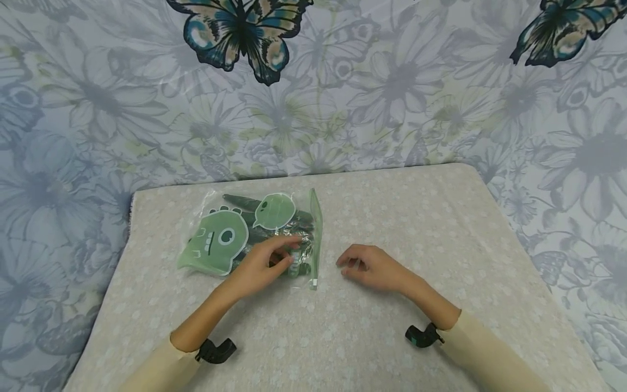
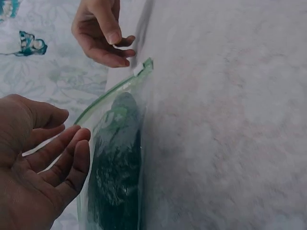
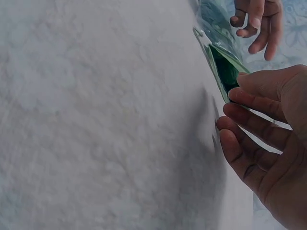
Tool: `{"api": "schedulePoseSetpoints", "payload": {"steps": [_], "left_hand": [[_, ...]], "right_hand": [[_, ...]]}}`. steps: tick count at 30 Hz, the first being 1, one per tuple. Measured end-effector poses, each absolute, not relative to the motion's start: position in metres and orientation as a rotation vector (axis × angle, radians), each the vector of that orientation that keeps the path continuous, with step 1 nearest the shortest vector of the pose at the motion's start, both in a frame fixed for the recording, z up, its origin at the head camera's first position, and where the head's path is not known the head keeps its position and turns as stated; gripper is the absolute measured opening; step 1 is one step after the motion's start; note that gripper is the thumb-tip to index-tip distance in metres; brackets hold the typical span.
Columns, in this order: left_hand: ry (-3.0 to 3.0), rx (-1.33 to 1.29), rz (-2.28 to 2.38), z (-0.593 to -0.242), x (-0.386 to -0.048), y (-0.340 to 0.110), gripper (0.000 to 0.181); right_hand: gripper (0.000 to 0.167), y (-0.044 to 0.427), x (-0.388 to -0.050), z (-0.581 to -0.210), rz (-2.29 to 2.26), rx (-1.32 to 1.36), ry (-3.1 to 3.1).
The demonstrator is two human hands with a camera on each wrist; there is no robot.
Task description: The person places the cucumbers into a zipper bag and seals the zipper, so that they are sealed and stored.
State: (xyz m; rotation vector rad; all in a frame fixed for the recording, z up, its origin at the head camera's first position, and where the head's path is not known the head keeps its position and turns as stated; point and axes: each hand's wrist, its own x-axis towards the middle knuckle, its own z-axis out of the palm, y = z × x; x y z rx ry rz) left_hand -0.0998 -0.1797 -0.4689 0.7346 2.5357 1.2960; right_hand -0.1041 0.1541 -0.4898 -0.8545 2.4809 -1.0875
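A clear zip bag (image 1: 217, 237) with green cartoon dinosaur prints lies on the table's left half, dark green contents showing inside. Its green zip strip (image 1: 315, 234) runs along the right edge, with a white slider (image 2: 139, 70) at the near end. In the right wrist view the bag's mouth (image 3: 221, 67) gapes. Over the bag's right part hovers my left hand (image 1: 259, 267), fingers loosely bent and holding nothing; whether it touches the plastic I cannot tell. My right hand (image 1: 374, 268) is just right of the zip strip, empty, its fingers relaxed.
A pale floral cloth covers the table (image 1: 416, 212). Behind it hangs a flower-patterned backdrop (image 1: 392, 109) with printed butterflies (image 1: 242, 32). Each wrist wears a small black camera, one on the left (image 1: 216, 351) and one on the right (image 1: 422, 335).
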Motion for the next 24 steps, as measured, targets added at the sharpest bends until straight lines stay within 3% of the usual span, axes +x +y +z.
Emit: {"api": "schedulePoseSetpoints", "payload": {"steps": [8,24], "left_hand": [[2.734,0.903,0.907,-0.473,-0.076,-0.195,0.019],[2.86,0.947,0.715,-0.483,-0.067,-0.206,0.022]], "right_hand": [[0.021,0.138,-0.095,-0.491,-1.046,-0.906,2.444],[0.021,0.094,-0.082,-0.498,-1.204,-0.674,2.348]]}}
